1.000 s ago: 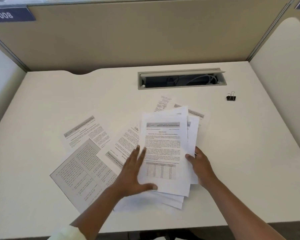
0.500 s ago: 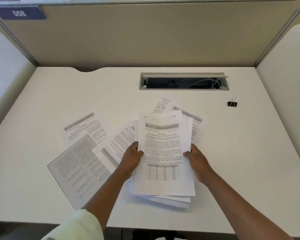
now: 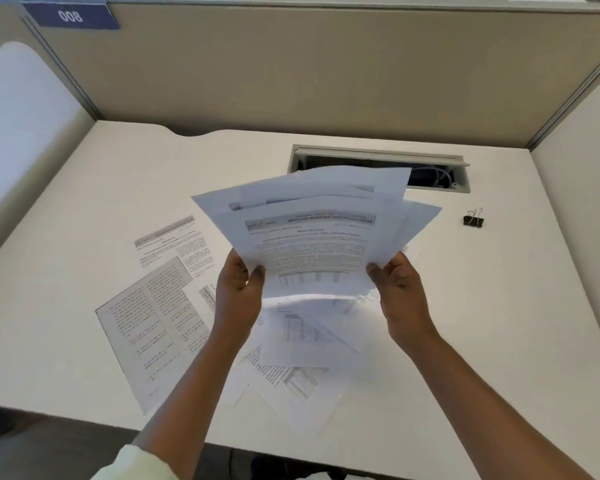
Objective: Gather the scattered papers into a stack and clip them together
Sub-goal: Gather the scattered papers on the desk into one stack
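A loose bundle of printed papers (image 3: 312, 233) is lifted off the white desk (image 3: 482, 323) and fanned unevenly. My left hand (image 3: 238, 292) pinches its left edge and my right hand (image 3: 397, 289) pinches its right edge. Several sheets remain flat on the desk: a page with a grey header (image 3: 172, 245) at the left, a two-column page (image 3: 149, 327) in front of it, and a few overlapping sheets (image 3: 302, 368) under my hands. A black binder clip (image 3: 473, 220) lies on the desk at the right, apart from both hands.
A cable slot (image 3: 437, 176) with wires opens in the desk behind the papers. Beige partition walls (image 3: 291, 74) enclose the desk on three sides. The desk's front edge runs just below the lowest sheets.
Both hands took hold of the top papers by their sides and raised them off the desk. The lifted bundle now tilts up toward me; the lower sheets stayed down.
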`<state>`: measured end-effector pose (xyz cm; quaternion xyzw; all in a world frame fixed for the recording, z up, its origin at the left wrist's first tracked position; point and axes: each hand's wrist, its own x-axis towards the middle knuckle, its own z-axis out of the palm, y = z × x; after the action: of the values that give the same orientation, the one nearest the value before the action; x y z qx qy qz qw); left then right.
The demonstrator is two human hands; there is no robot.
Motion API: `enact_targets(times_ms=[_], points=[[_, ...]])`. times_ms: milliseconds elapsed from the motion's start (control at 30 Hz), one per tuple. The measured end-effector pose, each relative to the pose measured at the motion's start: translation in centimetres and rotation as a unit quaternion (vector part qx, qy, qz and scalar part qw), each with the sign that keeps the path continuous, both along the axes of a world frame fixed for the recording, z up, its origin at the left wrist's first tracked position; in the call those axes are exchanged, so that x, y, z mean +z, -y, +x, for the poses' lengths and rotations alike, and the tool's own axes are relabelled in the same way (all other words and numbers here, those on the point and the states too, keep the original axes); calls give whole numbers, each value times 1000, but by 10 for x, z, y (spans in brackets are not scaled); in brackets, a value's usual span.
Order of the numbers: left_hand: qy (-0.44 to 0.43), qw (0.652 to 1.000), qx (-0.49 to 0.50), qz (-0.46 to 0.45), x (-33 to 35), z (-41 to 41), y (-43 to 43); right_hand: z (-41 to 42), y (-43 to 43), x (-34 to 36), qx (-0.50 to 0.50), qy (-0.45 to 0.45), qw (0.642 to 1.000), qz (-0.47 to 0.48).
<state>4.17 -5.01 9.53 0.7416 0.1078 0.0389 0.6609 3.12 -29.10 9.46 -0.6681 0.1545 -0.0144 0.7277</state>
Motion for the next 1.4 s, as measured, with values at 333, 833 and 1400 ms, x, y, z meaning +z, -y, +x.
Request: enact_targets(times_ms=[333, 833, 1400], points=[[-46, 998, 16, 40, -34, -15, 13, 2, -1, -32, 89, -27, 986, -140], [-132, 979, 157, -21, -35, -14, -46, -4, 13, -91, 246, 8, 873, -421], [-317, 938, 138, -39, -89, -86, -136, -20, 24, -132, 292, 11, 741, -605]])
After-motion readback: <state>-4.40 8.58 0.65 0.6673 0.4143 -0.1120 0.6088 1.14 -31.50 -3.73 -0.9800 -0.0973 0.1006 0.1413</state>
